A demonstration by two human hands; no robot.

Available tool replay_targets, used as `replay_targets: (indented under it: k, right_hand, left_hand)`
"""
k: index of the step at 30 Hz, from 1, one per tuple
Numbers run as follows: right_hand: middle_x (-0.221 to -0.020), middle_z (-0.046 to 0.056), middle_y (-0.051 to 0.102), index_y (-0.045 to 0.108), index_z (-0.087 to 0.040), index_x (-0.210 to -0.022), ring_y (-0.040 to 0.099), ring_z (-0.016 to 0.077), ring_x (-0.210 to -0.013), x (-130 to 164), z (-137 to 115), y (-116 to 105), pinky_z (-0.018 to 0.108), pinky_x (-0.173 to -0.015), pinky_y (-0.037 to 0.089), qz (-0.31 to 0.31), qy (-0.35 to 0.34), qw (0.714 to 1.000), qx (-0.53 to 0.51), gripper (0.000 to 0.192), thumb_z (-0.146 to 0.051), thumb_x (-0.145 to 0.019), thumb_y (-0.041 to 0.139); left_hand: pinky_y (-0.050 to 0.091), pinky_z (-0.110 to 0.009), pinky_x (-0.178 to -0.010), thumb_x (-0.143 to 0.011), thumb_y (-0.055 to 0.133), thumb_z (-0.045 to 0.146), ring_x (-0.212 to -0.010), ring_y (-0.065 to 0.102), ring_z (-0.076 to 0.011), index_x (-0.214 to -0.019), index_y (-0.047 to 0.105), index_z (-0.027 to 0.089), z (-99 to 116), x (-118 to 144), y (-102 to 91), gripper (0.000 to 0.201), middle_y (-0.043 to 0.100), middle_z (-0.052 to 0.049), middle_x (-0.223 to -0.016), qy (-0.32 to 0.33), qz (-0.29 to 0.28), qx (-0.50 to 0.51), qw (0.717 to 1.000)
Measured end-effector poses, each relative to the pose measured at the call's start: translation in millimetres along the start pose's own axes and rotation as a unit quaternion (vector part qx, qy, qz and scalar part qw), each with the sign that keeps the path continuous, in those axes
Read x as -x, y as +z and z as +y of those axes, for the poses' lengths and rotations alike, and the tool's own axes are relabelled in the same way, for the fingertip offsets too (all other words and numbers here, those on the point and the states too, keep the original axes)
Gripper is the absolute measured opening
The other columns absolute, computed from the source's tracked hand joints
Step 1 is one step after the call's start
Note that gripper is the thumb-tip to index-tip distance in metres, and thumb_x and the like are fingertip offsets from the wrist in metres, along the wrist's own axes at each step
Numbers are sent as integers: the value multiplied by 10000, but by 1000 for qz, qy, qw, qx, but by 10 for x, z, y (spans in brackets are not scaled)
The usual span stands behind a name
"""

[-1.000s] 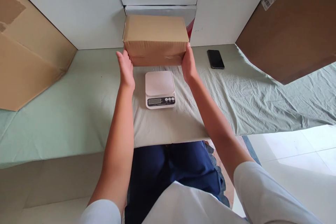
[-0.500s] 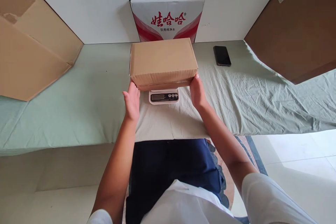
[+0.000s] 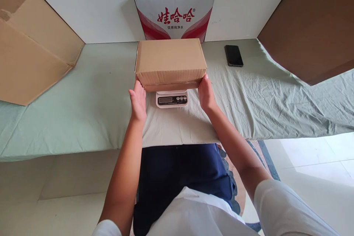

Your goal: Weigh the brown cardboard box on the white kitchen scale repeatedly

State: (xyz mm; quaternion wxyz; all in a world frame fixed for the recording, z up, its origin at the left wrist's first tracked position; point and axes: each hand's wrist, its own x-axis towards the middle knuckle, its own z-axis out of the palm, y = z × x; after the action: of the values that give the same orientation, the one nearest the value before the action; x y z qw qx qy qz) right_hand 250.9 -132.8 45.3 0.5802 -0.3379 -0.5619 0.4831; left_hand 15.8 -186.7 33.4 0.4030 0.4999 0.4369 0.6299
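A plain brown cardboard box point(image 3: 170, 61) rests on a small white digital scale point(image 3: 172, 99), covering its platform so only the display strip and buttons show. My left hand point(image 3: 138, 100) presses against the box's lower left corner. My right hand point(image 3: 206, 93) presses against its lower right corner. Both hands grip the box from the sides, fingers flat along it. The scale stands on a pale green cloth-covered table point(image 3: 83, 99).
A white and red printed carton point(image 3: 174, 16) stands behind the box against white panels. A black phone point(image 3: 233, 55) lies to the right. Large cardboard sheets lean at the left point(image 3: 30, 44) and right point(image 3: 312, 29). The table's front edge runs just before my lap.
The box came down from behind the scale toward me and onto the scale. My hands moved with it. The printed carton behind came into sight.
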Motion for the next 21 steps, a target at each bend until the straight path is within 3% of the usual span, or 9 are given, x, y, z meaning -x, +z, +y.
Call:
replay_targets:
  k: [7, 13, 16, 21]
  right_hand:
    - [-1515, -32, 603, 603, -367, -1329, 439, 231, -1545, 18, -1, -3, 395, -1328, 341, 7, 1, 1000, -5, 597, -745, -938, 359]
    - [-1553, -36, 572, 561, -367, -1401, 414, 229, -1563, 8, 2, 5, 385, -1322, 355, 10, 6, 1000, 15, 675, -784, -920, 339]
    - [-1623, -65, 499, 513, -390, -1462, 324, 214, -1620, -15, -36, -65, 425, -1365, 282, 16, 6, 1000, 13, 728, -817, -906, 319]
    - [-1720, -99, 331, 436, -407, -1527, 127, 197, -1682, -47, -67, -233, 484, -1402, 110, 77, 35, 996, -20, 792, -854, -888, 296]
  left_hand:
    - [168, -435, -1357, -838, 209, 922, -1658, 157, -265, -1517, 508, 348, 8, -13, 14, 937, 358, -11, -1722, 7, -6, 1, 1000]
    - [167, -436, -1359, -849, 209, 912, -1659, 151, -256, -1536, 489, 367, -16, -14, -8, 920, 354, 9, -1723, 15, -15, 1, 1000]
    - [142, -413, -1367, -862, 213, 898, -1664, 118, -234, -1562, 454, 384, -44, -34, -78, 901, 304, 43, -1744, 38, -8, 2, 999]
    - [124, -395, -1370, -867, 77, 881, -1665, 59, -203, -1589, 398, 408, -58, -42, -189, 921, 236, 90, -1762, 30, 26, -22, 999]
